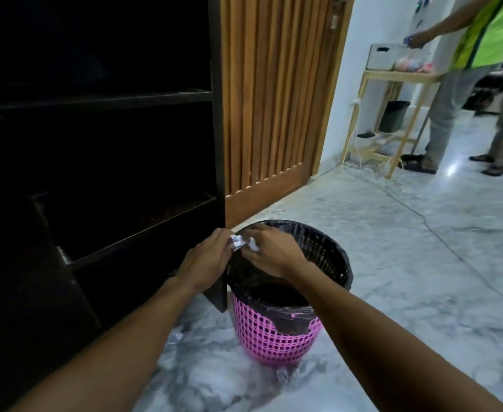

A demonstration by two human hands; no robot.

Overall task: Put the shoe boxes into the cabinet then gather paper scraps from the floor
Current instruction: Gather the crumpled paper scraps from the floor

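Both of my hands meet over the near-left rim of a pink mesh waste basket lined with a black bag. My left hand and my right hand together pinch a bunch of white crumpled paper scraps above the basket's opening. More white paper scraps lie on the marble floor: one just in front of the basket, another to its left. The dark open cabinet fills the left side; its shelves are too dark to see any shoe boxes.
A slatted wooden door stands behind the basket. At the far right, two people stand by a light wooden table holding a white box, with a dark bin beneath it. A cable runs across the marble floor.
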